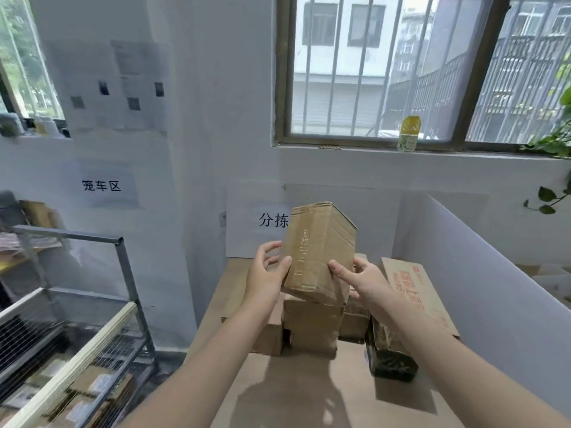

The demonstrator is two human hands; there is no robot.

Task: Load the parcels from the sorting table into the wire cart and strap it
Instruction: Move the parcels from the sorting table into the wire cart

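The wire cart (pixel 128 273) stands low and well left of the left hand (pixel 267 279), the nearer one, with the sorting table (pixel 309 390) beneath both hands. The parcel (pixel 315 251), long axis near upright and tipped rightward, is gripped between that hand and the right hand (pixel 361 279), thumbs on its near face. Wall signs read "笼车区" (pixel 101 185) above the cart and "分拣" (pixel 273 220), partly hidden, behind the parcel.

body log | our left hand (pixel 268 278): bare | our right hand (pixel 366 281): bare | our left forearm (pixel 213 353) and right forearm (pixel 438 356): bare, unsleeved to the frame's lower edge | finer detail blurred
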